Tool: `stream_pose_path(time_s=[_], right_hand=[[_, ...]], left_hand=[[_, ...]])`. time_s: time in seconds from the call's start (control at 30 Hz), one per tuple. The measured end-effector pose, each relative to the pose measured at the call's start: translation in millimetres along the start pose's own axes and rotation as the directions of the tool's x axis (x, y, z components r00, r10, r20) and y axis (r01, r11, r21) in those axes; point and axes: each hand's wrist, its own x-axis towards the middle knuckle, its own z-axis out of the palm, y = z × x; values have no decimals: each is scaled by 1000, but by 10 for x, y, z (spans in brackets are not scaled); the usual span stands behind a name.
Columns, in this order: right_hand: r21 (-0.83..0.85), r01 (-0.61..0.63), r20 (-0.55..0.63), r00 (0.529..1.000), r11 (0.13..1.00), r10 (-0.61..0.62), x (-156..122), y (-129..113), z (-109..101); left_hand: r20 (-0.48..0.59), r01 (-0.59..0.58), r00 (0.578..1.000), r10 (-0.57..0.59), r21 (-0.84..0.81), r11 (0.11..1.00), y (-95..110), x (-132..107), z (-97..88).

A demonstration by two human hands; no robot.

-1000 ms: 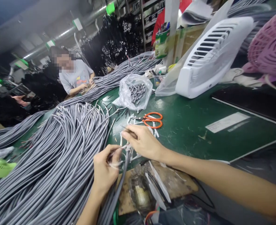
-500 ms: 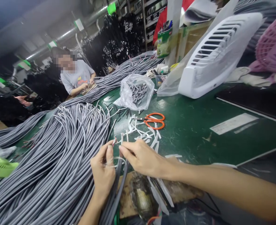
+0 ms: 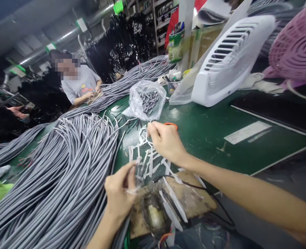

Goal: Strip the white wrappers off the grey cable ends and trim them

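Observation:
My left hand (image 3: 120,192) is closed around the ends of a few grey cables (image 3: 138,166), holding them upright near the table's front edge. My right hand (image 3: 165,141) is further out over the green table (image 3: 210,135), fingers pinched over white strips (image 3: 149,159); what it pinches is too small to name. It covers most of the orange scissors (image 3: 171,124). A large heap of grey cables (image 3: 64,173) lies to the left of both hands.
A clear bag of small dark tubes (image 3: 147,102) sits beyond my right hand. A white fan (image 3: 231,62) and a pink basket (image 3: 295,52) stand at right. A worn board (image 3: 179,200) lies at the front edge. A person in a grey shirt (image 3: 79,84) works at far left.
My right hand has left the cable ends and moved away from me to the white strips by the scissors. My left hand still holds the cables, shifted slightly toward me.

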Motion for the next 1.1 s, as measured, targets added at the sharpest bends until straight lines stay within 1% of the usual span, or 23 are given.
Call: stream_pose_path(time_s=[0.03, 0.1, 0.17, 0.2, 0.27, 0.3, 0.33, 0.37, 0.4, 0.47, 0.5, 0.53, 0.57, 0.6, 0.63, 0.7, 0.77, 0.8, 0.87, 0.93, 1.0, 1.03, 1.1], right_hand=[[36, 47, -8, 999, 998, -46, 24, 6, -23], [112, 168, 85, 980, 979, -178, 13, -8, -23], [141, 266, 193, 937, 954, -290, -50, -38, 25], [131, 283, 227, 924, 950, -307, -82, -53, 54], [110, 207, 287, 930, 972, -230, -120, -72, 97], [126, 113, 337, 929, 986, -150, -119, -76, 105], [163, -13, 413, 909, 986, -57, -106, -74, 105], [214, -157, 515, 857, 964, 25, -85, -70, 99], [264, -304, 629, 774, 916, 75, -61, -63, 90], [319, -548, 814, 576, 773, 72, -19, -51, 77], [334, -624, 857, 513, 707, 49, -7, -48, 78], [358, -664, 865, 501, 657, 35, -2, -50, 85], [395, -672, 846, 532, 626, 36, -4, -55, 97], [440, -655, 807, 588, 614, 48, -15, -63, 114], [484, -618, 756, 652, 620, 60, -32, -74, 132], [539, -508, 648, 759, 672, 54, -85, -99, 164], [545, -353, 556, 831, 760, -13, -153, -120, 181], [537, -257, 510, 858, 804, -67, -186, -128, 183], [499, -79, 417, 895, 863, -159, -232, -133, 176], [449, -12, 313, 939, 893, -145, -240, -125, 163], [407, -59, 210, 977, 911, -30, -213, -109, 153], [394, -100, 179, 983, 914, 31, -193, -100, 152], [378, -160, 201, 976, 912, 88, -156, -84, 158]], left_hand=[[-5, 71, 997, -71, -30, 997, -8, 11, -15], [-4, 214, 977, -215, -88, 973, -36, 38, -49], [21, 286, 958, -286, -119, 951, -65, 66, -89], [49, 298, 955, -294, -115, 948, -76, 79, -112], [122, 285, 954, -273, -87, 955, -89, 104, -166], [167, 261, 955, -246, -78, 962, -93, 117, -196], [220, 232, 953, -208, -85, 969, -97, 131, -228], [281, 197, 947, -158, -116, 973, -102, 145, -259], [344, 165, 934, -99, -169, 972, -109, 159, -287], [439, 130, 898, 19, -307, 943, -129, 176, -326], [451, 135, 891, 47, -362, 922, -141, 179, -334], [436, 155, 899, 37, -395, 905, -154, 176, -331], [394, 190, 919, -13, -414, 890, -165, 168, -317], [339, 246, 936, -98, -427, 870, -174, 156, -294], [287, 318, 936, -203, -445, 837, -178, 142, -262], [229, 465, 884, -407, -505, 727, -171, 115, -181], [222, 561, 810, -542, -559, 611, -148, 101, -98], [218, 587, 784, -581, -567, 579, -132, 100, -65], [200, 605, 763, -614, -557, 569, -104, 109, -25], [207, 610, 765, -610, -538, 582, -87, 124, -24], [229, 610, 771, -594, -530, 588, -82, 138, -51], [235, 607, 776, -585, -531, 592, -82, 144, -70], [227, 589, 791, -568, -532, 608, -85, 155, -109]])
